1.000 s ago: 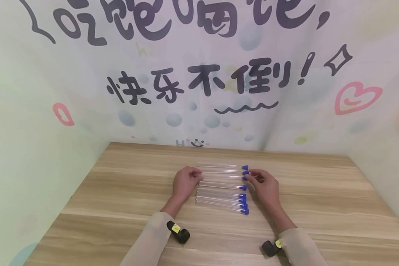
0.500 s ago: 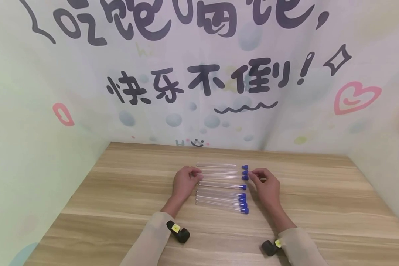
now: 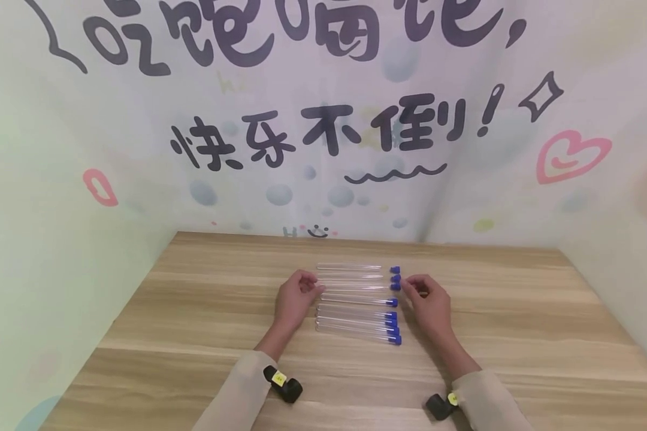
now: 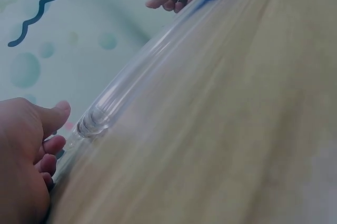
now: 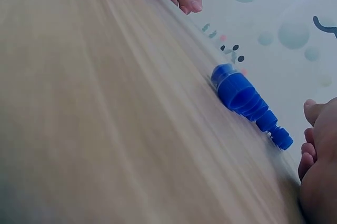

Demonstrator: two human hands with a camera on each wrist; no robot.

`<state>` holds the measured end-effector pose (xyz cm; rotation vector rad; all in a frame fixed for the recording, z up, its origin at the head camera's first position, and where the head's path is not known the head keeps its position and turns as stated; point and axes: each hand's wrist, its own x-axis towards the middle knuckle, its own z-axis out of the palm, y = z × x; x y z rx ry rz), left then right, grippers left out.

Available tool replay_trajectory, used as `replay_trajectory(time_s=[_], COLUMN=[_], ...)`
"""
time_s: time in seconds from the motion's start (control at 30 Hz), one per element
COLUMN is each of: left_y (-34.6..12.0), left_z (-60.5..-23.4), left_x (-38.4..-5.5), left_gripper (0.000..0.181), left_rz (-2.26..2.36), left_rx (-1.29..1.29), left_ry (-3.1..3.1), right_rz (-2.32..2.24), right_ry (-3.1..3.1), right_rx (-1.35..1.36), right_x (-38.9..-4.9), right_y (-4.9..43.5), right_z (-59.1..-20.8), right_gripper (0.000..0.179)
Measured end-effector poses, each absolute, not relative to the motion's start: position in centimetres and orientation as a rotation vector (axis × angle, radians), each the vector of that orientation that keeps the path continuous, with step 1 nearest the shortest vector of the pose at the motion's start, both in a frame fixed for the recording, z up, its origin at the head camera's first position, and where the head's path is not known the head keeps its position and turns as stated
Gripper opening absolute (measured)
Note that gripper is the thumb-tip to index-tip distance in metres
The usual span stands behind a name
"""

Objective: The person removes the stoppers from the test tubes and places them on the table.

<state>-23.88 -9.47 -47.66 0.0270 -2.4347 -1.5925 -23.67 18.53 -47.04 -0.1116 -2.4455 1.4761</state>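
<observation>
Clear test tubes lie side by side across the table. Several nearer ones, like the front test tube (image 3: 356,333), carry blue caps on their right ends. Farther back lie three tubes without a fitted cap, among them the rearmost test tube (image 3: 349,267), with three loose blue caps (image 3: 396,278) by their right ends. My left hand (image 3: 295,297) is beside the rounded left ends, fingers loosely bent. Just right of the loose caps, my right hand (image 3: 429,301) is loosely curled around nothing. In the right wrist view the row of blue caps (image 5: 241,95) stands apart from its fingers.
The wood-grain table (image 3: 205,323) extends to a printed white cloth wall (image 3: 248,197) at the back. Pale walls close off the left and right sides. A small black camera sits on each sleeve.
My right fingers have drawn off the loose caps to the right. My left hand has shifted slightly left, away from the tube ends. The head view has moved a little.
</observation>
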Motion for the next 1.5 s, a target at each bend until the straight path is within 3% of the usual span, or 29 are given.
replay_trajectory(time_s=[0.57, 1.5], left_y=[-10.0, -10.3], left_z=[-47.9, -47.8], left_x=[-22.6, -22.8], left_gripper=[0.016, 0.011], left_rz=[-1.541, -1.568], left_rx=[-0.137, -0.208], left_ry=[-2.514, -2.499], right_rz=[1.333, 1.180], right_ry=[-2.710, -2.684], right_rx=[0.278, 0.372], right_x=[-22.1, -22.3], right_y=[19.7, 19.4], right_z=[-47.5, -47.7], right_gripper=[0.016, 0.016])
